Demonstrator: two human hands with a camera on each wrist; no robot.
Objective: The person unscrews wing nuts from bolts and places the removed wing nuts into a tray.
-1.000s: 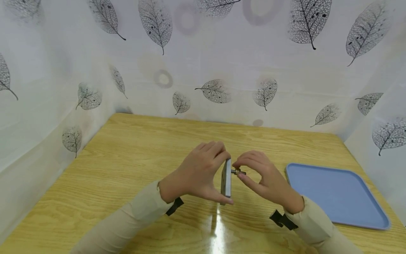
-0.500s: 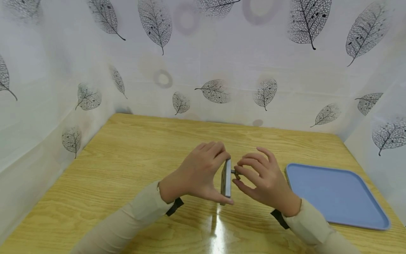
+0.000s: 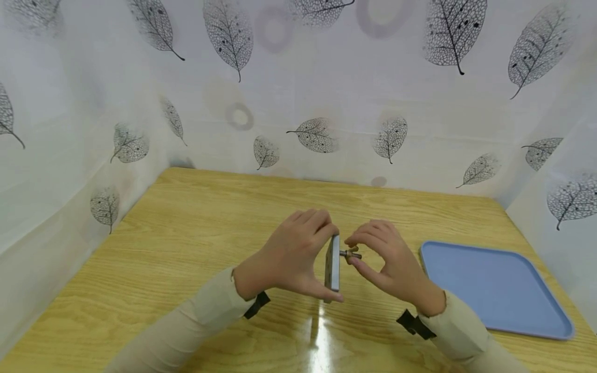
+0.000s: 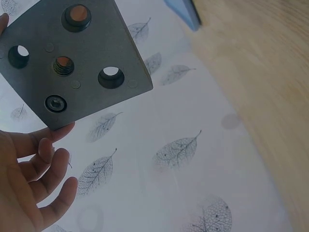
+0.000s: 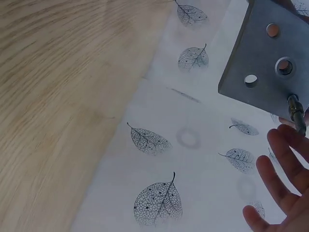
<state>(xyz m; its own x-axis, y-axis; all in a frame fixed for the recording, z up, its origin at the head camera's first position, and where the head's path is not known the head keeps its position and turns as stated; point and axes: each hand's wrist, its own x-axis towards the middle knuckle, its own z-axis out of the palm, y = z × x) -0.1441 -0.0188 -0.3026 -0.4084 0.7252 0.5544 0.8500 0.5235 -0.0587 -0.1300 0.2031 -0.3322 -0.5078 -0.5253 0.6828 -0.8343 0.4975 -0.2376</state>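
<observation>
Left hand (image 3: 294, 251) grips the grey square metal plate (image 3: 333, 263) by its edges, thumb near, fingers far, holding it over the yellow wood-grain table (image 3: 224, 202), left of the blue rectangular tray (image 3: 494, 290). Done: steel threaded bolt (image 3: 357, 255) sits through one corner hole, brass-coloured winged nut (image 3: 349, 254) on its thread, tip poking out right. Right hand (image 3: 389, 264) has thumb and forefinger curled about the nut, barely parted. Left: nut stands off the plate face, so reads as mid-thread; on or off, can't tell. Other four holes carry no bolt.
</observation>
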